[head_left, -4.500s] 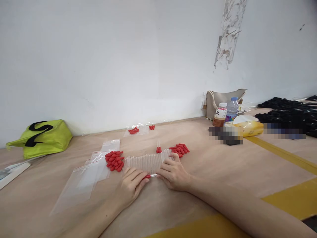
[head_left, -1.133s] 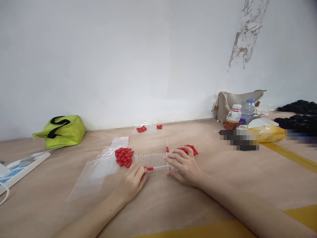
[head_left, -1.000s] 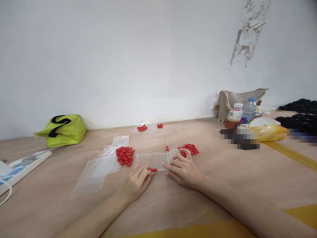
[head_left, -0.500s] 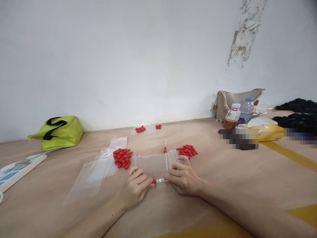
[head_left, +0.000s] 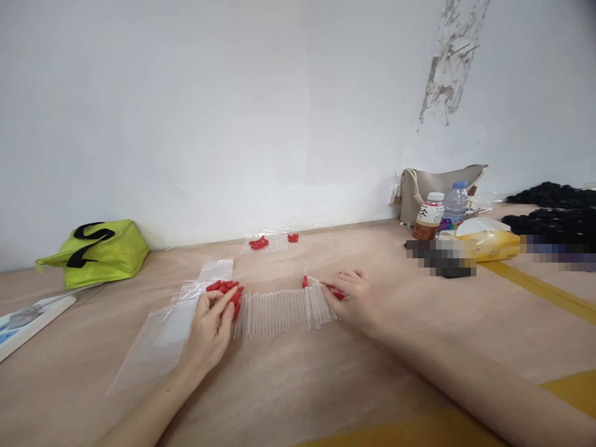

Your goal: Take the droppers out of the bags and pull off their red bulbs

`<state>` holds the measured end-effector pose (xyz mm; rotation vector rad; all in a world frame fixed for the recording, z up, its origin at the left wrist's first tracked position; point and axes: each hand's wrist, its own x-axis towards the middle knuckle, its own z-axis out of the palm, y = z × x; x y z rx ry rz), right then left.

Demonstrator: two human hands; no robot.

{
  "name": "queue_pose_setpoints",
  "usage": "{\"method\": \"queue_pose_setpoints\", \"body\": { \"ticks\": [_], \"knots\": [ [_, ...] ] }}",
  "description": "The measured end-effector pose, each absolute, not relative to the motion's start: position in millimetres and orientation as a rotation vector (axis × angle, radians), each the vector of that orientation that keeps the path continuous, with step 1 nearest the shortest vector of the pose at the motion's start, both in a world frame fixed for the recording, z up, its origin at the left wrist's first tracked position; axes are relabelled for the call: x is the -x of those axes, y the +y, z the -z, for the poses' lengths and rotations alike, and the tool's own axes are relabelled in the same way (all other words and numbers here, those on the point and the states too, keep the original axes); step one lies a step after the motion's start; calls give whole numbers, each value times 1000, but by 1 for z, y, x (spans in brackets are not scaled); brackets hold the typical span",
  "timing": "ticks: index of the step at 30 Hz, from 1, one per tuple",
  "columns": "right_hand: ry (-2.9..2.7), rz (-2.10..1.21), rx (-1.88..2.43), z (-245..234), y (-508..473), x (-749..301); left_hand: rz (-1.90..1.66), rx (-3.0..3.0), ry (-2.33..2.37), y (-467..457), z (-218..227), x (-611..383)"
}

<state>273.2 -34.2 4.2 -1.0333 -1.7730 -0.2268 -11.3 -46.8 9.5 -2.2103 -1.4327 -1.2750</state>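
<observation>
My left hand (head_left: 212, 326) is at the left pile of red rubber bulbs (head_left: 224, 285), thumb and forefinger pinched on a bulb at its near right edge. A row of clear glass dropper tubes (head_left: 274, 311) lies side by side between my hands. Over the right end of this row, my right hand (head_left: 351, 301) grips a glass dropper (head_left: 315, 282), its pale tube pointing left out of the fingers. Another dropper's red bulb (head_left: 305, 281) lies just beyond the row, tip toward the wall. My right hand mostly covers the right pile of bulbs.
Clear zip bags (head_left: 153, 338) lie left of the bulbs. By the wall is a filled bag (head_left: 267, 242) of red bulbs and tubes. A lime-green bag (head_left: 107, 251) stands left. Bottles (head_left: 429, 217), a tissue pack (head_left: 496, 242) and a beige bag (head_left: 407, 198) are at right.
My left hand has moved left from the near side of the row to the left bulb pile. My right hand has carried the dropper up and away, to the row's far right end.
</observation>
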Motion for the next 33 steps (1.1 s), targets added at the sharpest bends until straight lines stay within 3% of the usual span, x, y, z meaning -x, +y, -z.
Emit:
{"method": "queue_pose_setpoints", "body": {
  "ticks": [8, 23, 33],
  "knots": [
    [-2133, 589, 1025, 1, -18, -234, 1393, 1969, -1828, -41, -22, 38],
    [-2244, 409, 1115, 10, -38, -228, 1434, 1964, -1833, -40, -24, 36],
    [-2207, 569, 759, -6, -42, -291, 1169, 2605, -1658, -7, -45, -24]
  ]
}}
